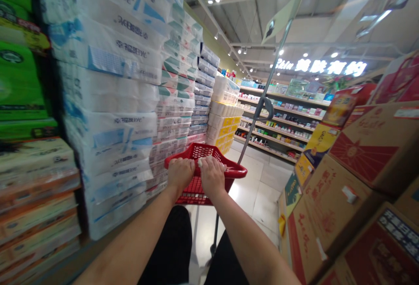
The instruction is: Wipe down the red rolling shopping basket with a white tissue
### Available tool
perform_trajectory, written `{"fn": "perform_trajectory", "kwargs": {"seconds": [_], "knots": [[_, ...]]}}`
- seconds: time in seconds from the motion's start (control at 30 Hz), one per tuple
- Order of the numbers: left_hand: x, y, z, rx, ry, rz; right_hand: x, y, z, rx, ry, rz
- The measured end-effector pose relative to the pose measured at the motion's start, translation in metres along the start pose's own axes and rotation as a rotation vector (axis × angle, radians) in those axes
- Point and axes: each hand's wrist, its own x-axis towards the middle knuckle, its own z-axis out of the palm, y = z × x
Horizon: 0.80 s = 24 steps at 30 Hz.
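Note:
A red plastic shopping cart (pixel 236 171) with a mesh basket stands right in front of me. My left hand (pixel 180 174) is closed over the left part of its near rim or handle. Close beside it, my right hand (pixel 212 175) grips the same bar from above. Something small and white (pixel 200 161) shows at the right hand's fingers; I cannot make out what it is. A grey metal pole (pixel 272 69) rises at a slant from the cart's right side, with a grey hook (pixel 264 109) partway up and a pale flag (pixel 282 16) at its top.
Tall stacks of wrapped paper packs (pixel 124 97) line the left side. Cardboard cartons (pixel 337 197) are piled along the right. A tiled floor (pixel 262 193) runs between them toward shelves (pixel 281 121) of small goods beneath a lit sign (pixel 330 66).

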Motion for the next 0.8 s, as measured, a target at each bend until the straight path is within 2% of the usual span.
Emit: {"fn": "perform_trajectory", "kwargs": {"seconds": [0.13, 0.2, 0.3, 0.43, 0.53, 0.7, 0.8], "knots": [[-0.002, -0.001, -0.002, -0.002, 0.003, 0.021, -0.024, 0.004, 0.010, -0.052, 0.062, -0.146], [-0.002, -0.001, -0.002, -0.012, 0.003, 0.023, -0.027, 0.005, 0.012, -0.055, 0.082, -0.162], [-0.001, -0.001, 0.000, -0.026, 0.004, 0.021, -0.017, 0.005, 0.009, -0.029, 0.079, -0.106], [0.001, 0.000, 0.003, -0.022, -0.001, 0.002, 0.006, 0.003, -0.001, 0.031, 0.002, 0.015], [0.001, 0.000, 0.002, -0.015, -0.008, 0.003, 0.007, 0.001, -0.003, 0.039, 0.001, 0.037], [-0.002, -0.001, 0.000, -0.016, -0.014, 0.011, -0.018, 0.003, 0.010, -0.031, 0.125, -0.106], [-0.002, -0.001, 0.000, -0.023, -0.016, 0.015, -0.024, 0.005, 0.014, -0.039, 0.150, -0.147]]}}
